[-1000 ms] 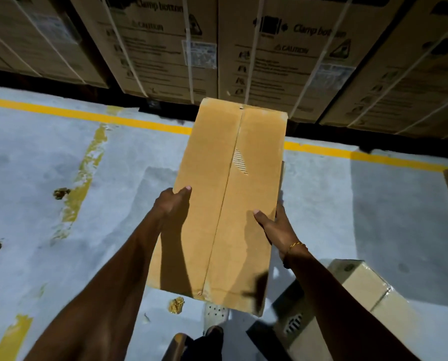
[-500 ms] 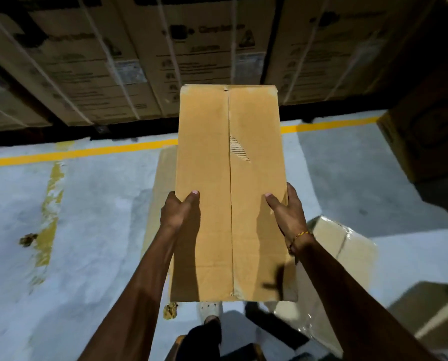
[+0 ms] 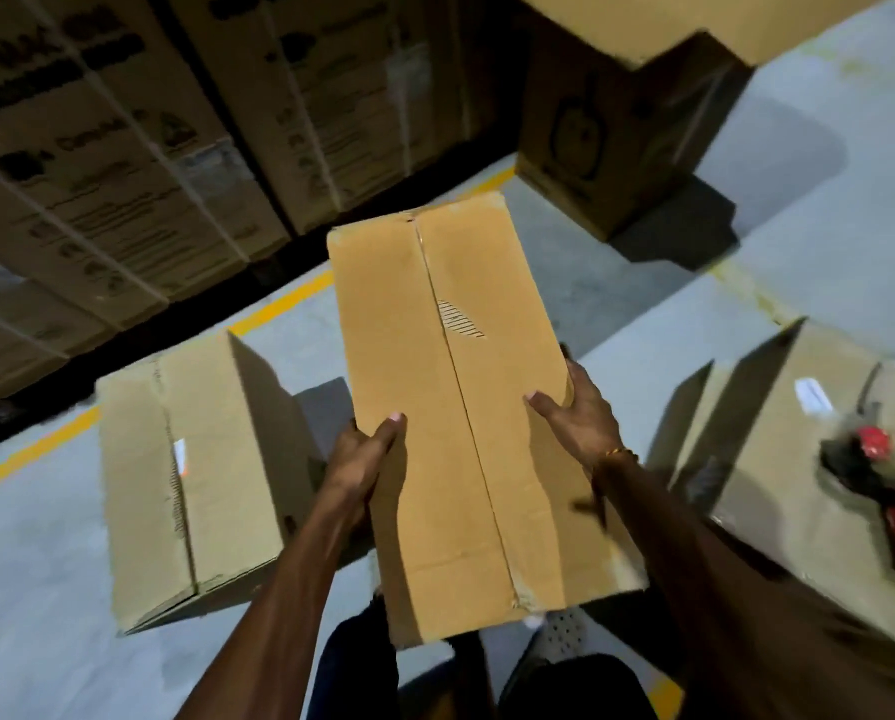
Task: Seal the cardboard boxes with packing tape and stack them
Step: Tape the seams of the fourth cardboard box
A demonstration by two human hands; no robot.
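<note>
**Carton held up in both hands**

Hands carry a long tan cardboard box (image 3: 461,407) above the grey concrete floor (image 3: 45,563), its two top flaps meeting along a centre seam with a small torn patch beside it; the left hand (image 3: 362,459) grips the box's left edge, thumb laid on top; the right hand (image 3: 580,413) grips the right edge likewise, a gold bangle (image 3: 616,453) at the wrist; a second brown cardboard box (image 3: 201,485) sits on the floor to the left; a third carton (image 3: 778,459) with raised flaps stands to the right, a red tape dispenser (image 3: 882,470) resting on it; strapped printed cartons (image 3: 123,148) are stacked behind a yellow floor line (image 3: 279,309).
</note>
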